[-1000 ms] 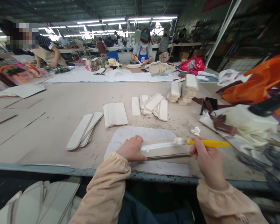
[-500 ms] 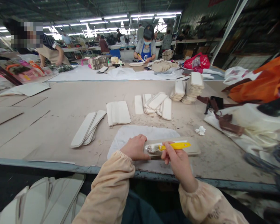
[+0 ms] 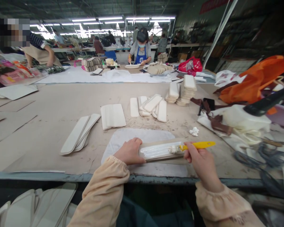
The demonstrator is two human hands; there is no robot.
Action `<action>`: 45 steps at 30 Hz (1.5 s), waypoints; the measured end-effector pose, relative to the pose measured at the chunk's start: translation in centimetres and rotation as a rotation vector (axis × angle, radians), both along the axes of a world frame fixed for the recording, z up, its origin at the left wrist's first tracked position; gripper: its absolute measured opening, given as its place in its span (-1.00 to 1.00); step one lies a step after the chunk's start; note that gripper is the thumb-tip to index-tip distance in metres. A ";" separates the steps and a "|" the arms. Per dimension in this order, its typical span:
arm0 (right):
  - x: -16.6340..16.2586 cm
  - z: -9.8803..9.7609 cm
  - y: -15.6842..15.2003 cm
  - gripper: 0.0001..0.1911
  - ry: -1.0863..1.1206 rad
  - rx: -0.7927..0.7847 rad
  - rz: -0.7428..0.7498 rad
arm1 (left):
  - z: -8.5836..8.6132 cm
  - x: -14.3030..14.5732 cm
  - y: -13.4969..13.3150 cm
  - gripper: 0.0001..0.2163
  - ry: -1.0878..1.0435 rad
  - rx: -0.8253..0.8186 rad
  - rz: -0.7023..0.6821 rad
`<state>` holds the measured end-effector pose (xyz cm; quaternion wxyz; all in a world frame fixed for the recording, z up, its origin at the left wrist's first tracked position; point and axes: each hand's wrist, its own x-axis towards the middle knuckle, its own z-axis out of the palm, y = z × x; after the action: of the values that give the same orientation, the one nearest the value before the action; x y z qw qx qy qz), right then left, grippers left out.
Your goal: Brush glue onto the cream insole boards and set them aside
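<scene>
My right hand (image 3: 202, 160) is closed around the yellow handle of a brush (image 3: 200, 145). Its bristles, coated in white, press on the top of a long beige panel (image 3: 159, 150). Wet white streaks run along the panel from its left end to the bristles. My left hand (image 3: 129, 152) grips the panel's left end, thumb at the near edge and fingers at the far edge. More panels seem to be stacked beneath it. Under them lies a whitish sheet (image 3: 115, 138) on the table (image 3: 47, 142).
Beyond my hands lie fanned panels (image 3: 79, 134), a squarish group of panels (image 3: 113, 116), a loose pile (image 3: 151, 105) and tall stacks (image 3: 188, 90). Crumpled paper (image 3: 194, 131) and a white jug (image 3: 246, 118) are to the right. A co-worker (image 3: 140, 52) sits across.
My right hand has drawn the brush rightward along the panel, leaving a longer white coating. My left hand still holds the left end. The whole view has shifted slightly.
</scene>
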<state>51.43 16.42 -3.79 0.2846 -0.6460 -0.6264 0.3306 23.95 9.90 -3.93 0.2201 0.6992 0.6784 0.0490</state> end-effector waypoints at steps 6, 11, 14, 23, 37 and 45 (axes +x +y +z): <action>2.7 0.8 1.4 -0.42 -0.160 0.028 -0.116 | 0.2 0.1 0.0 -0.43 -0.006 -0.006 0.006; 3.7 1.0 1.6 -0.43 -0.188 0.063 -0.190 | 0.1 0.0 0.0 -0.42 -0.012 0.006 -0.003; 3.4 1.1 1.1 -0.47 -0.088 0.130 -0.220 | 0.0 0.0 0.0 -0.43 -0.003 0.008 -0.002; -4.1 -0.7 -1.8 -0.57 0.582 0.055 0.044 | 0.0 0.1 0.1 -0.38 0.026 0.009 -0.010; -8.5 -1.8 -3.5 -0.46 0.424 0.022 0.234 | 0.3 0.4 0.2 -0.38 0.037 -0.008 0.006; -4.5 -1.8 -1.6 -0.46 0.287 0.073 0.059 | 0.0 0.1 0.1 -0.38 0.017 0.005 0.004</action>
<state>46.89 14.77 -5.57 0.3848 -0.5626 -0.6095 0.4048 24.04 9.95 -3.95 0.2126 0.6986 0.6817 0.0452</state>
